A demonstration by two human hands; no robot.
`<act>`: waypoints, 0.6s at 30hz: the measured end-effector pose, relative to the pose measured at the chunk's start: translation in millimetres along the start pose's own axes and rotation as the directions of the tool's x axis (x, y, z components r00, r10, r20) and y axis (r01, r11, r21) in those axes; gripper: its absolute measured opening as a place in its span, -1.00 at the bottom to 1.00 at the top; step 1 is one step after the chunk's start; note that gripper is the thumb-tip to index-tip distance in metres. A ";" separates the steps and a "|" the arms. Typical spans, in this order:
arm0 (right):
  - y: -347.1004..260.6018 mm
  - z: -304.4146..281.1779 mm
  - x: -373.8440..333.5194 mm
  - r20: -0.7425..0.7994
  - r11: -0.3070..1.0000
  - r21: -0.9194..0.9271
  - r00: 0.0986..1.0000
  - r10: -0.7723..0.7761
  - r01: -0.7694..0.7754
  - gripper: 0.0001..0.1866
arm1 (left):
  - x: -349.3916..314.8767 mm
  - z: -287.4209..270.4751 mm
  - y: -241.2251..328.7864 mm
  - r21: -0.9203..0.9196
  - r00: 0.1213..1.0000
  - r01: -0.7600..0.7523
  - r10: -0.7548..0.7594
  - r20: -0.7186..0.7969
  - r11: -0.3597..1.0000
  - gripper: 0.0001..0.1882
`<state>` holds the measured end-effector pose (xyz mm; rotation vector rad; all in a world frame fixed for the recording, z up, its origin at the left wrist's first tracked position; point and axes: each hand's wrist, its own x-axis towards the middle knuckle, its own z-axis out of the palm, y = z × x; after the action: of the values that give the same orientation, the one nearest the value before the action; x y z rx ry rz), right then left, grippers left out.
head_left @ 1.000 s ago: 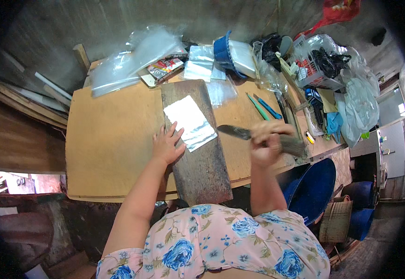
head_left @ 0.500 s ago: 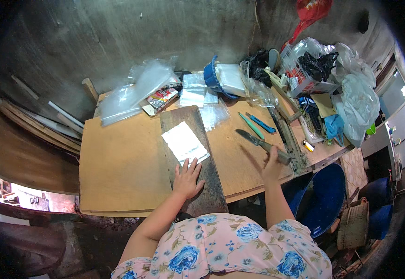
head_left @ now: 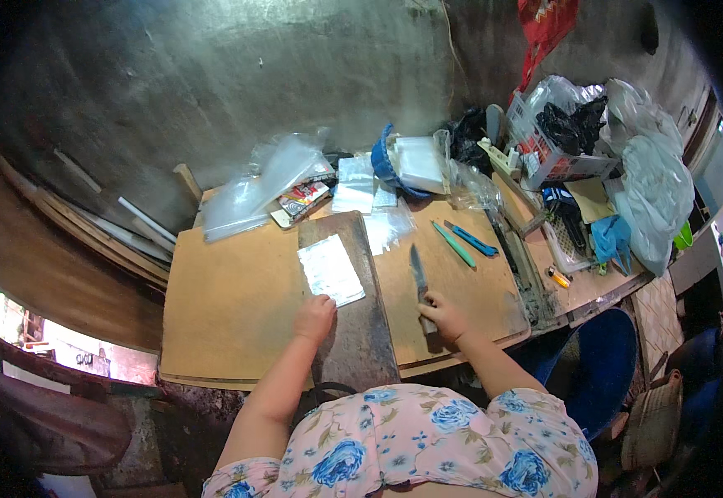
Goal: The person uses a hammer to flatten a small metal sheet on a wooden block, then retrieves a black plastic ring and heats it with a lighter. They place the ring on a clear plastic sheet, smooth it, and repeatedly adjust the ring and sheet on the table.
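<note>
A shiny white packet of thin sheets (head_left: 331, 270) lies on a dark wooden board (head_left: 353, 340), its far end overhanging nothing I can see. My left hand (head_left: 316, 318) is closed at the packet's near left corner, fingers curled and partly hidden. To the right of the board, my right hand (head_left: 442, 317) grips a knife (head_left: 419, 270) by its handle. The blade points away from me over the tan tabletop (head_left: 229, 307), apart from the packet.
Farther right lie a green cutter (head_left: 454, 244) and a blue cutter (head_left: 472, 239). Clear plastic bags (head_left: 241, 203) and a blue basket (head_left: 385, 162) line the back. A crate (head_left: 561, 162), a lighter (head_left: 558, 277) and plastic bags crowd the right; a blue tub (head_left: 598, 365) stands below.
My right hand has brought the knife leftward, turning its blade to point away from me. My left hand has gone from lying flat to curled at the packet's corner. The view has shifted slightly.
</note>
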<state>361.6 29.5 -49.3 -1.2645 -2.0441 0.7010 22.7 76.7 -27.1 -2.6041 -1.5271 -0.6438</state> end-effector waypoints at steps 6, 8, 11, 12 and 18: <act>17.4 -68.9 48.3 -0.176 0.893 -0.417 0.949 -0.262 0.169 -0.54 | -9.0 22.0 4.6 0.041 0.997 0.074 -0.072 -0.041 0.996 -0.95; 8.6 -82.2 72.3 -0.345 0.971 0.239 0.935 0.088 -0.003 -0.53 | -10.0 26.3 1.9 0.023 0.995 0.090 -0.089 -0.048 0.996 -0.95; 10.2 -110.8 116.6 -0.259 0.576 0.817 0.868 0.423 -0.037 -0.69 | -7.3 16.1 4.4 -0.004 0.994 0.082 -0.082 -0.074 0.997 -0.95; 13.0 -120.0 131.8 -0.386 0.810 0.586 0.888 0.250 0.026 -0.69 | -6.8 13.7 4.2 -0.023 0.992 0.081 -0.083 -0.097 0.996 -0.94; 39.1 -159.7 242.4 -0.335 0.997 -0.042 0.941 0.048 -0.065 -0.63 | 6.7 -17.7 23.4 -0.118 0.969 0.206 -0.219 -0.113 0.972 -0.82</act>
<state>419.3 283.5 84.6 -1.3729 -1.7640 0.4246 39.6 65.9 -4.6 -2.4359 -1.7930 -0.9112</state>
